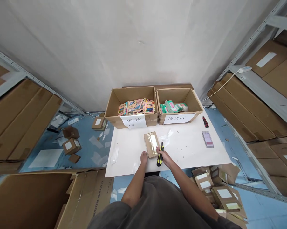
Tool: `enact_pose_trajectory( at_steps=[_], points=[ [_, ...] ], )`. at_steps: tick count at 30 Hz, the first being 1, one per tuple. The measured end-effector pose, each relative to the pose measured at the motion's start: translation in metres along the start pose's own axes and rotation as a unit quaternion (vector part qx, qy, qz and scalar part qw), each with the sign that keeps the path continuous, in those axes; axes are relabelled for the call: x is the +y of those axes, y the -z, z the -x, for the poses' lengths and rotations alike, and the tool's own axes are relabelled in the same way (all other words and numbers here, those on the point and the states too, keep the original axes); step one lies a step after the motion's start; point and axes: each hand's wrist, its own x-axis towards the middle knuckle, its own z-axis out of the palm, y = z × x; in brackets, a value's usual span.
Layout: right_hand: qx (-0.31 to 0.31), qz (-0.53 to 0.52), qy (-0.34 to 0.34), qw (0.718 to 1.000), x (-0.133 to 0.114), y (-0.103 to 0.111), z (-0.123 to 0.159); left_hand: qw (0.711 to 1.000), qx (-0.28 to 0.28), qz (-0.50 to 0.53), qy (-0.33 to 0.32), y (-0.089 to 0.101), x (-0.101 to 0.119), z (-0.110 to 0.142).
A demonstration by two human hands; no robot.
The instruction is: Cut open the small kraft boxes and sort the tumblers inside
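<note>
A small cardboard box, sealed with shiny tape and bearing a white label, lies in front of me on the white table. My left hand is closed at its lower left corner; the fingertips are partly hidden. In my right hand is a black and yellow utility knife, pointing away from me beside the box's right edge. The right fingertips touch the box. Crumpled clear plastic lies just right of the box.
Two open cartons stand at the back: a left carton of colourful card packs and a right carton of green packets. A red knife and a blurred purple item lie right. Shelves flank the table; parcels lie below.
</note>
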Motion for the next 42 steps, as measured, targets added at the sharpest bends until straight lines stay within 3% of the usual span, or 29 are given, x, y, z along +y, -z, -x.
enact_pose_trajectory(
  at_steps=[3,5,8,10,12,16,22,25,28,37,42],
  points=[
    [-0.018,-0.039,-0.028,0.999,0.004,0.005,-0.003,0.996,0.072,-0.043,0.002,0.026,0.014,-0.012],
    [-0.030,-0.066,-0.026,0.997,0.006,0.012,-0.007,0.987,0.070,-0.130,-0.064,0.044,0.030,-0.020],
    [-0.030,-0.043,-0.041,0.998,0.002,0.020,-0.016,0.923,-0.048,-0.333,-0.185,0.060,0.059,-0.031],
    [-0.014,0.017,-0.048,0.999,-0.004,0.022,-0.022,0.882,-0.118,-0.414,-0.193,0.062,0.074,-0.039],
    [0.011,0.089,-0.034,0.995,-0.011,0.022,-0.030,0.863,-0.149,-0.452,-0.170,0.060,0.082,-0.047],
    [0.050,0.225,0.041,0.972,-0.030,0.013,-0.051,0.859,-0.149,-0.474,-0.123,0.052,0.080,-0.058],
    [0.025,0.355,0.137,0.924,-0.054,-0.027,-0.093,0.858,-0.148,-0.483,-0.094,0.042,0.079,-0.060],
    [0.023,0.396,0.128,0.909,-0.058,-0.047,-0.108,0.860,-0.147,-0.482,-0.074,0.040,0.081,-0.059],
    [0.025,0.398,0.104,0.911,-0.057,-0.057,-0.113,0.854,-0.152,-0.493,-0.070,0.041,0.082,-0.059],
    [0.031,0.420,0.080,0.904,-0.052,-0.059,-0.109,0.848,-0.153,-0.502,-0.069,0.039,0.086,-0.056],
    [0.027,0.514,0.087,0.853,-0.050,-0.062,-0.103,0.814,-0.157,-0.554,-0.077,0.039,0.088,-0.054]
  ],
)
